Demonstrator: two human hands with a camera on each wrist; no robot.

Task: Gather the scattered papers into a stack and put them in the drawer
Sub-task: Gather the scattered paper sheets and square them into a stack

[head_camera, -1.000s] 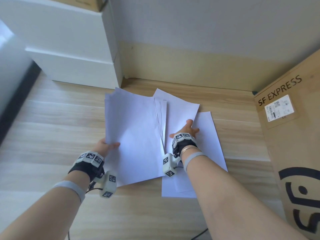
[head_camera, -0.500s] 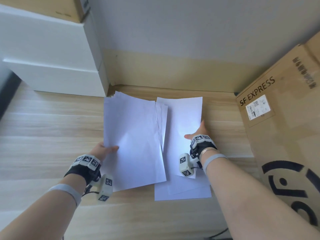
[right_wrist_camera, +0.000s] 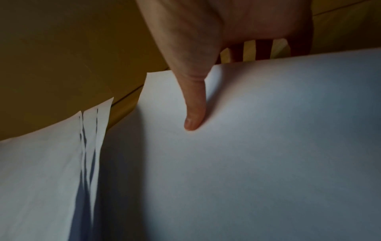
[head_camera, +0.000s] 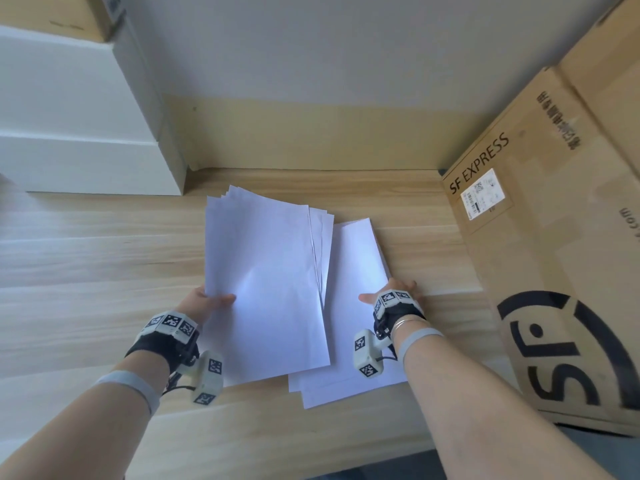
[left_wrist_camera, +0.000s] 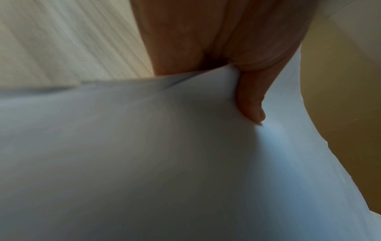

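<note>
A person's left hand (head_camera: 204,301) pinched the edge of a sheaf of thin, smooth white sheets (head_camera: 266,285) raised off the pale wood-grain floor (head_camera: 86,258), while the right hand (head_camera: 391,294) clamped a second bundle of papers (head_camera: 356,265) beside it, thumb on top. A white cabinet (head_camera: 79,133) stood at the left and a brown cardboard box (head_camera: 554,254) crowded the right. Only the right wrist view showed fingers (right_wrist_camera: 249,48) curled under the paper's far edge.
</note>
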